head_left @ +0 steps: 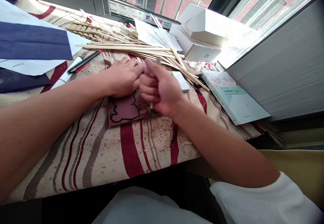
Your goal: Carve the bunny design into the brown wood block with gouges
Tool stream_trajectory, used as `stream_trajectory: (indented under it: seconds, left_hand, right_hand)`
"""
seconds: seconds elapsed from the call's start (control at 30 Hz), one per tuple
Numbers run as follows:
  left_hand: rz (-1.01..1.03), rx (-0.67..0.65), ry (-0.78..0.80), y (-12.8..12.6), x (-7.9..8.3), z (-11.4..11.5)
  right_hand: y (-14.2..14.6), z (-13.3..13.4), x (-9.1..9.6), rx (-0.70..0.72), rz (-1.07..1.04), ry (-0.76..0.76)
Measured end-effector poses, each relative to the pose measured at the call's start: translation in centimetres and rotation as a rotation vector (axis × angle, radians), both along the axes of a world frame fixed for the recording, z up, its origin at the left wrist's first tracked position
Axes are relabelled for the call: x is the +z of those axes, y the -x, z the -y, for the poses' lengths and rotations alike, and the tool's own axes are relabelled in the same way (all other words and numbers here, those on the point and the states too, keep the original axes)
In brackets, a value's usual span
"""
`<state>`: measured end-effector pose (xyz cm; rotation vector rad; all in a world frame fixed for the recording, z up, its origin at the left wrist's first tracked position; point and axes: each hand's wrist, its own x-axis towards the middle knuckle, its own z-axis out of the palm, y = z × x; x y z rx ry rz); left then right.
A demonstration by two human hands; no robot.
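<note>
A small dark red carving block (126, 111) with a black outlined shape lies on the striped cloth (106, 156). My left hand (124, 77) rests flat on the block's far edge, fingers stretched out and together, pressing it down. My right hand (159, 89) is a fist wrapped round a thin carving tool (152, 107) held upright; its metal tip touches the block's right side, and its upper end pokes out above the thumb. The two hands touch at the fingertips. Fine wood shavings lie scattered round the block.
Several thin wooden sticks (131, 47) lie piled behind the hands. White boxes (199, 35) stand at the back right near the window. A booklet (235, 97), a small pale green pad (181, 80), a red-and-black pen (84, 61) and blue and white paper sheets (32, 42) lie around.
</note>
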<state>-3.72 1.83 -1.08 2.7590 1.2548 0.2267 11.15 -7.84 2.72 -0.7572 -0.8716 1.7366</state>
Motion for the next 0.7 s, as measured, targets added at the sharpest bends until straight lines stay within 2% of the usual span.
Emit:
stream_trajectory:
  seconds: [0.1, 0.2, 0.4, 0.53, 0.7]
  left_hand:
    - [-0.080, 0.030, 0.000, -0.1, 0.6, 0.5]
    - [-0.089, 0.043, 0.019, -0.3, 1.3, 1.1]
    - [-0.076, 0.061, 0.059, -0.4, 1.6, 1.4]
    - [-0.110, 0.057, 0.030, -0.5, 1.6, 1.4]
    - [-0.130, 0.067, -0.015, -0.5, 1.2, 1.1]
  right_hand:
    - [-0.8, -0.4, 0.6, -0.149, 0.022, 0.011]
    - [-0.3, -0.5, 0.9, -0.216, 0.059, 0.001]
    - [0.5, -0.8, 0.4, -0.247, 0.072, 0.051]
    - [0.2, -1.0, 0.3, -0.235, 0.065, 0.099]
    - [0.7, -1.0, 0.2, -0.286, 0.057, 0.085]
